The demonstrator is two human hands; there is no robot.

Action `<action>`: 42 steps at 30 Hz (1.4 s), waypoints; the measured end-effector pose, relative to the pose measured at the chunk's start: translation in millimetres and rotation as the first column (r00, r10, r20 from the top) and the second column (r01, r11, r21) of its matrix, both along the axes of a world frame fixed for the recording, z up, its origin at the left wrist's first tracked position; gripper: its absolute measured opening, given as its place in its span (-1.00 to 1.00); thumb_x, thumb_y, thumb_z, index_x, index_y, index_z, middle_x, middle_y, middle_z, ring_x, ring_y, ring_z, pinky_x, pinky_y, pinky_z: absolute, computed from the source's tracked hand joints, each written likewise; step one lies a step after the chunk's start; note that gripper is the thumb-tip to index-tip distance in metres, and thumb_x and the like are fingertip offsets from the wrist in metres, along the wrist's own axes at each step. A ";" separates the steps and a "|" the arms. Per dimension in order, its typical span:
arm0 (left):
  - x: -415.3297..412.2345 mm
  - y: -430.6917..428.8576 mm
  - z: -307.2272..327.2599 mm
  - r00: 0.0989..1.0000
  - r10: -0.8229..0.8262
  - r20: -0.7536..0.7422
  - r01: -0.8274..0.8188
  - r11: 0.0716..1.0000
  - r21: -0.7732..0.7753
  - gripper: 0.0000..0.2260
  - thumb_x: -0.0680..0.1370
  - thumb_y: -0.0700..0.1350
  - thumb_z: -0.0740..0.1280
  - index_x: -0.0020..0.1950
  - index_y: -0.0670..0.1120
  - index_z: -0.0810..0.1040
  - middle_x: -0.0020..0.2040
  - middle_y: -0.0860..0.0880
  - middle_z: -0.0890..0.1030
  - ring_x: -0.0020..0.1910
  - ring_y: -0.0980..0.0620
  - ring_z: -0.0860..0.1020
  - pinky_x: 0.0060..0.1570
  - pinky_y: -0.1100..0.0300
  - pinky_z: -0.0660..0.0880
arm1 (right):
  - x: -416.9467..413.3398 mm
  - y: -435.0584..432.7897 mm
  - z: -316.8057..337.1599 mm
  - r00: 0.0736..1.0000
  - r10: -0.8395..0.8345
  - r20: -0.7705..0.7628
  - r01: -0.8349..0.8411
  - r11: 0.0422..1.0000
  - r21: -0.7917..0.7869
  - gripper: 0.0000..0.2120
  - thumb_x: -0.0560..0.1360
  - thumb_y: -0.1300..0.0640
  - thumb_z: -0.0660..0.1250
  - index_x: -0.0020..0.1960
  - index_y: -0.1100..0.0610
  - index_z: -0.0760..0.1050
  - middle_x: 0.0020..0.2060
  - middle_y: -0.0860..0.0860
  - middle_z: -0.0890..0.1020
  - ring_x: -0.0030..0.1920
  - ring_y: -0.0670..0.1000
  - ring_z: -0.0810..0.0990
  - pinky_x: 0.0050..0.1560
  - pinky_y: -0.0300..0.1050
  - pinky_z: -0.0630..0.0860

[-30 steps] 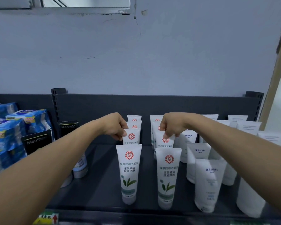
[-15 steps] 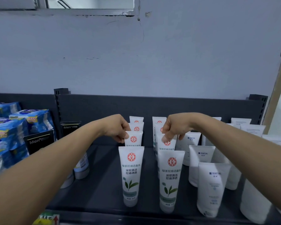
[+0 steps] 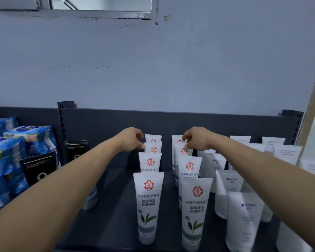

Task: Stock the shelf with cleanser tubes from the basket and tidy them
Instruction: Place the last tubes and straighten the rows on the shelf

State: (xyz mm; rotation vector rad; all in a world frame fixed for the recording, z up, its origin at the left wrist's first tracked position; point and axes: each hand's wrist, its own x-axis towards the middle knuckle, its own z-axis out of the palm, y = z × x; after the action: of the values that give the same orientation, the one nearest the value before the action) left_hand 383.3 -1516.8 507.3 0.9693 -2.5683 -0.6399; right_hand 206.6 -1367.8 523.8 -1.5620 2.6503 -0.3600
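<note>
White cleanser tubes (image 3: 149,197) stood cap-down in two rows on the dark shelf (image 3: 116,206), a person's arms stretched in over them to square them up. The left hand (image 3: 132,140) curled its fingertips against the top corner of the left row's third tube (image 3: 153,148), while the right hand (image 3: 196,139) did likewise at the crimped top of the right row's third tube (image 3: 184,151); whether either hand pinched its tube or only touched it could not be told. The basket was out of view. The step looked like tidying, and doing it well likely called for light nudges at the top edge alone, turning each red emblem forward and lining it behind the front tubes. A hard push risked toppling these tall tubes into the plain tubes (image 3: 227,188) just beside the right row, or knocking the rows askew.
</note>
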 end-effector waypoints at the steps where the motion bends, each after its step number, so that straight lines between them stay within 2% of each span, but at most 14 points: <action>1: -2.7 -1.5 -1.5 1.000 -0.010 -0.006 0.011 0.999 0.047 -0.62 0.48 -0.16 0.42 0.27 -0.17 0.49 0.11 -0.10 0.58 0.04 -0.08 0.58 0.08 0.09 0.54 | -1.6 -1.8 -2.0 1.000 -0.002 0.001 0.002 1.000 0.014 -0.58 0.53 0.12 0.35 0.37 0.13 0.43 0.31 0.06 0.51 0.29 0.08 0.48 0.26 -0.12 0.38; 5: -9.4 -6.7 -8.4 0.998 -0.031 -0.055 0.038 0.989 0.141 -0.86 0.50 -0.24 0.38 0.04 -0.21 0.60 -0.05 -0.12 0.64 -0.13 -0.01 0.60 -0.20 0.23 0.57 | -6.4 -11.3 -8.3 1.000 0.002 -0.002 -0.002 0.997 0.075 -0.61 0.53 0.13 0.35 0.34 0.17 0.48 0.25 0.08 0.56 0.19 0.08 0.53 0.12 -0.15 0.43; 8: -13.5 -9.4 -11.1 0.996 -0.021 -0.085 0.032 0.991 0.127 -0.96 0.51 -0.26 0.36 -0.09 -0.19 0.61 -0.18 -0.06 0.61 -0.29 0.10 0.55 -0.39 0.37 0.46 | -10.1 -17.6 -11.5 1.000 -0.001 0.010 0.000 0.998 0.066 -0.67 0.53 0.19 0.34 0.29 0.21 0.52 0.16 0.10 0.61 0.11 0.11 0.59 0.11 -0.09 0.55; 14: -12.0 -19.6 -12.3 0.995 -0.007 -0.102 0.021 0.990 0.141 -0.89 0.51 -0.29 0.36 -0.02 -0.30 0.62 -0.12 -0.17 0.66 -0.16 -0.05 0.62 -0.18 0.21 0.58 | -10.0 -22.8 -11.3 0.999 0.031 0.019 -0.032 0.999 0.042 -0.72 0.53 0.23 0.34 0.23 0.23 0.56 0.18 0.10 0.61 0.15 0.12 0.60 0.20 -0.02 0.54; 17: -12.6 -22.8 -13.8 0.994 -0.018 -0.104 0.033 0.990 0.139 -0.89 0.51 -0.29 0.35 -0.03 -0.31 0.62 -0.16 -0.16 0.65 -0.19 -0.04 0.61 -0.19 0.21 0.57 | -12.2 -25.6 -13.1 0.997 0.026 0.071 -0.027 0.999 0.017 -0.74 0.52 0.25 0.35 0.20 0.24 0.57 0.14 0.10 0.63 0.06 0.13 0.65 0.11 0.00 0.60; 19: -13.2 -24.9 -13.6 0.995 -0.033 -0.092 0.046 0.988 0.149 -0.91 0.51 -0.27 0.35 -0.06 -0.28 0.62 -0.19 -0.12 0.65 -0.22 -0.01 0.60 -0.19 0.21 0.58 | -13.9 -24.8 -11.7 0.991 0.020 0.129 -0.021 1.000 0.009 -0.75 0.50 0.24 0.37 0.18 0.24 0.58 0.02 0.07 0.65 -0.04 0.11 0.67 -0.03 -0.07 0.63; 21: -12.8 -25.9 -10.9 0.996 -0.057 -0.075 0.070 0.982 0.177 -0.87 0.54 -0.17 0.34 -0.04 -0.21 0.62 -0.19 -0.07 0.65 -0.22 0.02 0.59 -0.20 0.21 0.57 | -15.7 -22.5 -7.4 0.988 0.032 0.148 -0.032 0.999 -0.002 -0.80 0.49 0.13 0.40 0.07 0.19 0.62 -0.11 -0.02 0.62 -0.08 0.06 0.63 -0.16 -0.17 0.57; 24: -16.4 -30.6 -4.3 0.987 -0.035 -0.158 0.068 0.976 0.206 -0.79 0.58 -0.05 0.28 0.04 -0.17 0.59 -0.09 -0.06 0.63 -0.16 0.00 0.60 -0.20 0.22 0.57 | -18.8 -21.9 0.1 0.992 0.031 0.119 -0.017 0.993 -0.115 -0.77 0.52 -0.02 0.35 0.00 0.13 0.65 -0.05 -0.03 0.62 0.02 0.02 0.56 -0.04 -0.17 0.46; 27: -27.0 -37.7 -0.7 0.967 0.044 -0.253 -0.008 0.990 0.144 -0.82 0.57 -0.11 0.29 0.10 -0.18 0.55 -0.05 -0.10 0.60 -0.14 -0.02 0.58 -0.15 0.18 0.56 | -23.0 -28.3 3.8 0.999 -0.022 0.049 0.032 0.978 -0.208 -0.76 0.55 0.10 0.31 0.14 0.17 0.60 0.13 0.06 0.62 0.12 0.05 0.56 0.10 -0.12 0.48; 29: -35.5 -42.9 0.8 0.965 0.054 -0.257 -0.021 0.991 0.131 -0.80 0.56 -0.16 0.32 0.15 -0.19 0.53 -0.05 -0.11 0.58 -0.13 -0.02 0.56 -0.13 0.16 0.55 | -25.9 -33.0 3.9 0.999 -0.049 0.010 0.050 0.981 -0.187 -0.72 0.55 0.17 0.30 0.25 0.19 0.54 0.23 0.09 0.58 0.21 0.09 0.54 0.20 -0.10 0.46; 33: -52.5 -51.0 6.0 0.988 0.006 -0.153 0.015 0.990 0.138 -0.75 0.52 -0.21 0.37 0.19 -0.19 0.53 -0.11 -0.07 0.56 -0.19 -0.01 0.52 -0.17 0.17 0.53 | -36.6 -42.9 -0.7 0.998 -0.061 -0.033 0.058 0.995 -0.076 -0.64 0.56 0.20 0.28 0.36 0.13 0.45 0.30 0.07 0.52 0.28 0.09 0.49 0.29 -0.08 0.44; 36: -62.3 -54.2 1.7 0.995 -0.013 -0.101 0.028 0.989 0.148 -0.79 0.49 -0.25 0.39 0.12 -0.21 0.57 -0.10 -0.11 0.59 -0.19 -0.01 0.54 -0.12 0.13 0.55 | -44.7 -51.0 -6.0 0.998 -0.056 -0.025 0.055 0.998 -0.026 -0.66 0.54 0.18 0.32 0.31 0.12 0.51 0.26 0.04 0.57 0.24 0.07 0.52 0.25 -0.08 0.47; 39: -67.3 -60.0 -5.3 0.993 0.007 -0.117 0.007 0.992 0.124 -0.94 0.48 -0.33 0.37 -0.13 -0.19 0.60 -0.15 -0.14 0.63 -0.24 0.00 0.59 -0.12 0.12 0.59 | -49.6 -57.9 -12.0 0.997 -0.074 -0.014 0.073 0.997 -0.031 -0.73 0.53 0.18 0.33 0.22 0.15 0.57 0.18 0.06 0.62 0.16 0.07 0.57 0.15 -0.10 0.52; 42: -68.5 -67.8 -6.5 0.989 0.033 -0.146 -0.015 0.992 0.129 -0.80 0.49 -0.37 0.35 -0.30 -0.15 0.57 -0.23 -0.12 0.62 -0.24 -0.02 0.61 -0.08 0.09 0.62 | -52.0 -64.4 -16.1 0.995 -0.100 -0.019 0.099 0.993 -0.068 -0.78 0.51 0.22 0.34 0.13 0.19 0.61 0.11 0.09 0.65 0.12 0.10 0.59 0.10 -0.09 0.55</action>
State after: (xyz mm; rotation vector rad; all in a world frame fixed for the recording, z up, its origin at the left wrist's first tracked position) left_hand 314.8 -1584.6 500.9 0.9532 -2.4074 -0.8456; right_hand 154.6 -1432.2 507.7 -1.4629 2.7678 -0.4424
